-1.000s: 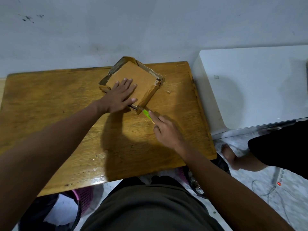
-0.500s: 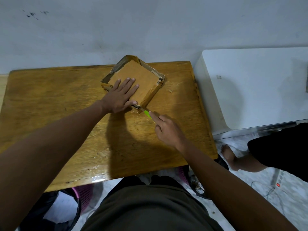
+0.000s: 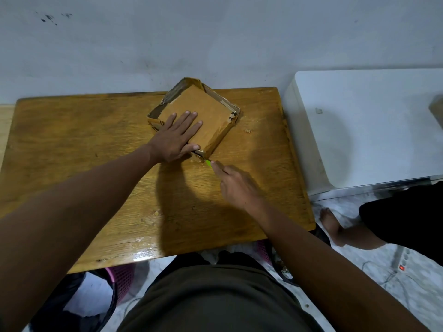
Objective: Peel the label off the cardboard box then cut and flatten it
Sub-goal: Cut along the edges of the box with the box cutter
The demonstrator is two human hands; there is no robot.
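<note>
cardboard box (image 3: 200,116) sits at the far middle of the wooden table (image 3: 72,144), turned corner-on toward the person, still boxy but squashed low. left hand (image 3: 176,137) lies flat on its top face, fingers straight, pressing it down – not wrapped around anything. right hand (image 3: 236,185) has its grip closed around a green-handled cutter (image 3: 208,162), tip at the box's near corner, just under the left thumb. the blade itself is too small to make out.

progress, as a guess: no label visible on the top face, so peeling looks done – other faces are hidden, can't confirm. cutting seems under way at the near corner; torn tape edges show along the far rim. flattening not done, the sides still stand. small scrap (image 3: 247,131) lies on the table just right of the box.
</note>
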